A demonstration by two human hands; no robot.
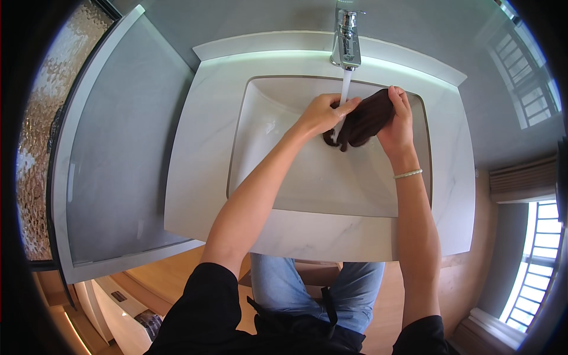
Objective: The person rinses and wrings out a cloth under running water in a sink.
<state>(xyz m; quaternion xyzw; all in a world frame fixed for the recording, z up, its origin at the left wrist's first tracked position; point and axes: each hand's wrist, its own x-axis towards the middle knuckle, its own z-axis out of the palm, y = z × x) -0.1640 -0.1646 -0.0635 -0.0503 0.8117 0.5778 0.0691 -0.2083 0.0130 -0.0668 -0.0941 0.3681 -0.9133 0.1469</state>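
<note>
A dark brown cloth [368,118] is stretched between my two hands over the sink basin [284,183]. My left hand [327,112] grips its left side, thumb on top, right where the water runs down. On the far right edge, my right hand [399,118] pinches the cloth between thumb and fingers. Water falls from the chrome faucet [348,44] onto the cloth's left part, and a wet fold hangs below it toward the basin floor. The cloth hides some of my fingers, and its exact kind cannot be made out.
A pale marble-look countertop [201,148] surrounds the basin, with a raised ledge [266,42] along the back wall. To the left stands a grey framed panel [124,148] beside textured glass [65,118]. A barred window [535,260] is at the right.
</note>
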